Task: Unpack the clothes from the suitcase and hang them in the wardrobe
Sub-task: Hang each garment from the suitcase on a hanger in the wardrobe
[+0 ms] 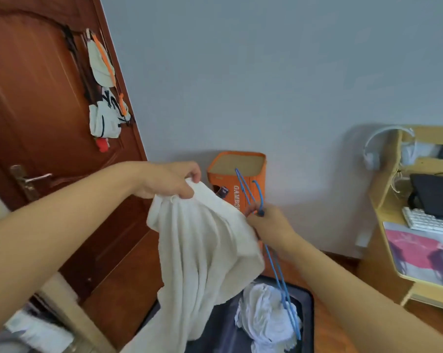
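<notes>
With our left hand (169, 183) pinching the cream garment (202, 250) at its top edge above the suitcase (305, 309) and our right hand (268, 225) gripping the blue hanger (273, 261), we judge the cloth soft, light and floppy, best held at the neckline.

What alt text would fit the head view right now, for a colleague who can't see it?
The left hand pinches a cream cloth garment held up, while the right hand grips thin blue hangers beside it. Below lies an open dark suitcase holding crumpled white clothes; an orange box stands by the wall.
</notes>
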### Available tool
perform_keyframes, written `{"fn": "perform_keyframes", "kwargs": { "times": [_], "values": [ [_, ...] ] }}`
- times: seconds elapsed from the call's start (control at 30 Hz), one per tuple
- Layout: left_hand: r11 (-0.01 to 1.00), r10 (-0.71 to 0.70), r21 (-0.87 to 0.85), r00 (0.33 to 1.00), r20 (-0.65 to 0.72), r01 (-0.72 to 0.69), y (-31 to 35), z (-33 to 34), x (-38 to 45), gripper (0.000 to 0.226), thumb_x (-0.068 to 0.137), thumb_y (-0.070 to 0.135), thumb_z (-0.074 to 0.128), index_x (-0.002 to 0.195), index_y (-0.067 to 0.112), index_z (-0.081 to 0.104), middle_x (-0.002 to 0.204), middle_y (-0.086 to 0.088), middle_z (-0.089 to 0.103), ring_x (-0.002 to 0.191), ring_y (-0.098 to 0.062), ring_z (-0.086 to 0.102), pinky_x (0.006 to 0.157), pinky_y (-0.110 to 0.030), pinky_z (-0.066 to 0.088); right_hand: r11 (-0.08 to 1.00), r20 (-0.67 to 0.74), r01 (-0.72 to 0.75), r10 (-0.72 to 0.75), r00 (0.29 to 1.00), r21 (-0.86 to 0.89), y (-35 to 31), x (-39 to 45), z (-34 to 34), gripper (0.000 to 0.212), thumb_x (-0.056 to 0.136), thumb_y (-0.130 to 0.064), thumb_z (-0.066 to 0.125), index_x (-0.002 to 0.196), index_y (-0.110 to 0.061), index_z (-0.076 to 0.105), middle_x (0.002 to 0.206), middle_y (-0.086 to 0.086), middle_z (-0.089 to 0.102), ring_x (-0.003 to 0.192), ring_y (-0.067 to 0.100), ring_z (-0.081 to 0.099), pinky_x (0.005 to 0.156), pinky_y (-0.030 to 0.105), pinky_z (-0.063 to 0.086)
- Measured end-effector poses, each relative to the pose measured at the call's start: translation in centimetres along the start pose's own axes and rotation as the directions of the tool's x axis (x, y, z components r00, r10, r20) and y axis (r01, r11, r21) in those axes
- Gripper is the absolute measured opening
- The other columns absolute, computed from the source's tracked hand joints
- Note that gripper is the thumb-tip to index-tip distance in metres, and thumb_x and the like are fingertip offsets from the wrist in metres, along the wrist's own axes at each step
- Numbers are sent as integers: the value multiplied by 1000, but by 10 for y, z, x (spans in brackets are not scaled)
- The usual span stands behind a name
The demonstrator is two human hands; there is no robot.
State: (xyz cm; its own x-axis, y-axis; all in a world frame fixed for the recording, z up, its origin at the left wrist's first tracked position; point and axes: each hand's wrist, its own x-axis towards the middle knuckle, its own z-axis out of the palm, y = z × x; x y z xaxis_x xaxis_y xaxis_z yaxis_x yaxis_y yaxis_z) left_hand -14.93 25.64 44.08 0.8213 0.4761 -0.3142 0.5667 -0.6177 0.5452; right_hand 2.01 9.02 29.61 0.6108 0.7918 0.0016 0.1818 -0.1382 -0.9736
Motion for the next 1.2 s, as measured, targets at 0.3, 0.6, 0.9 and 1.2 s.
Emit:
{"fn": "perform_keyframes", "kwargs": {
  "times": [0.3,0.6,0.9,1.2],
  "values": [
    [998,9,63,979,-204,4,-68,-20,-35,35,106,30,51,91,3,65,88,-17,63,80,-26,61,79,-48,54,976,400,-30,-61,914,217,-75,36,-26,22,98,3,49,93,-8,68,69,6,59,51,10,48,47,21,36],
    [696,-100,-656,865,-491,-292,-12,46,20,17,96,7,57,87,12,71,78,-11,71,68,-22,67,62,-27,51,986,161,73,-49,986,-150,-56,16,-17,35,99,-42,56,87,-12,69,75,2,61,49,7,45,50,22,44],
    [868,496,184,784,-373,-461,19,64,34,25,88,-12,47,102,8,52,97,6,47,83,4,42,69,-12,33,947,-130,92,-138,982,-309,-55,16,-42,21,85,-5,54,94,-18,68,58,-1,54,49,16,52,49,28,46],
    [907,283,421,742,-608,0,2,66,10,47,90,15,59,127,43,52,117,5,48,92,-21,54,70,-36,44,958,28,128,-125,992,-257,-74,23,-53,4,92,-8,60,96,-8,63,75,14,54,63,24,50,50,32,44]
  ]
}}
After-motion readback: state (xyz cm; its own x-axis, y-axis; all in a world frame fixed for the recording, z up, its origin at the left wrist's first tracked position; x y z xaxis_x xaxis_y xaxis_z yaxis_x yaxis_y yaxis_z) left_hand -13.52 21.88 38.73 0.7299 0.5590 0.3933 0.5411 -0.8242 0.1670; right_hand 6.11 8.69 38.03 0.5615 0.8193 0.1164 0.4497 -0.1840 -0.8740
